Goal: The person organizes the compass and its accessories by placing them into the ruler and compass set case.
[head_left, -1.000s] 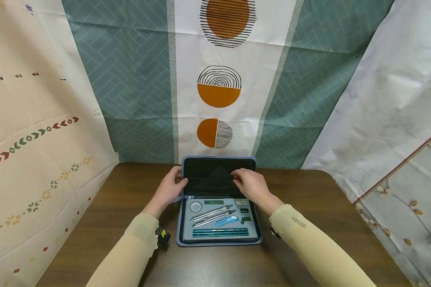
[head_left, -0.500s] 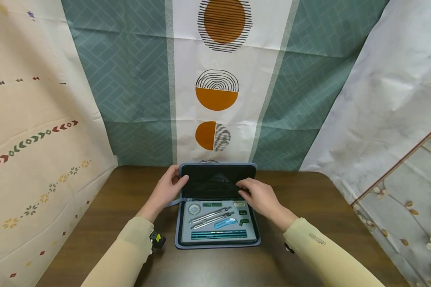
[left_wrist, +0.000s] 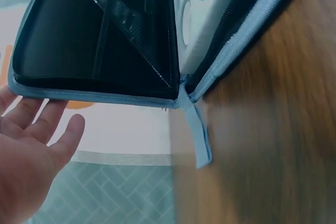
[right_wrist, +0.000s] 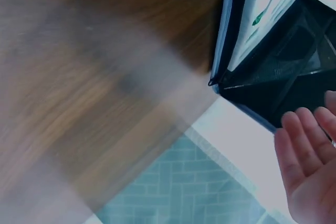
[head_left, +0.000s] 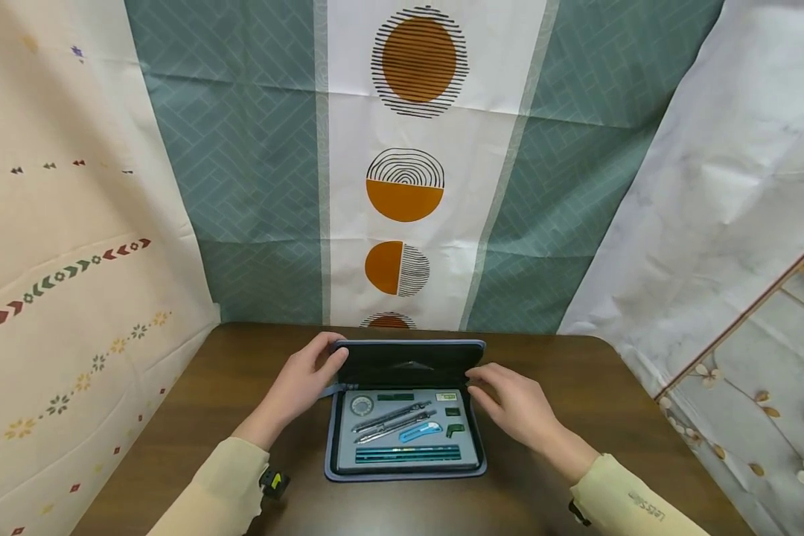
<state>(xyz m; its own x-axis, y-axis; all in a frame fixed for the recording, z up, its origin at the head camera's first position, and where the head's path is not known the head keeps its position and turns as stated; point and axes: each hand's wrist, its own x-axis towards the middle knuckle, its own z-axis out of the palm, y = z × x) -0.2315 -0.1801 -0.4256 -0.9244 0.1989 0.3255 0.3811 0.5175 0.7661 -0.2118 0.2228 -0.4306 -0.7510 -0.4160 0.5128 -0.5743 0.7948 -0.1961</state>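
Observation:
A blue zip case (head_left: 472,472) lies on the table with its black-lined lid (head_left: 375,365) tilted up. In its grey tray (head_left: 470,447) are compasses (head_left: 397,421), a blue cutter knife (head_left: 420,431), dark green pencils (head_left: 407,454), a round white piece (head_left: 361,406) and small green items. My left hand (head_left: 301,376) holds the lid's left edge, thumb in front and fingers behind; the left wrist view hides the thumb. My right hand (head_left: 516,402) is by the lid's right edge, its fingers (right_wrist: 310,140) loosely extended, holding nothing; contact with the lid is unclear.
The brown table (head_left: 529,491) ends at a patterned cloth backdrop (head_left: 261,283) behind the case. Cloth hangs on both sides. A fabric pull loop (left_wrist: 197,129) sticks out from the case's hinge on the left.
The lid has tilted forward and lower over the tray, with my left hand still at its edge. My right hand has drawn back from the lid's inner pocket toward its right edge.

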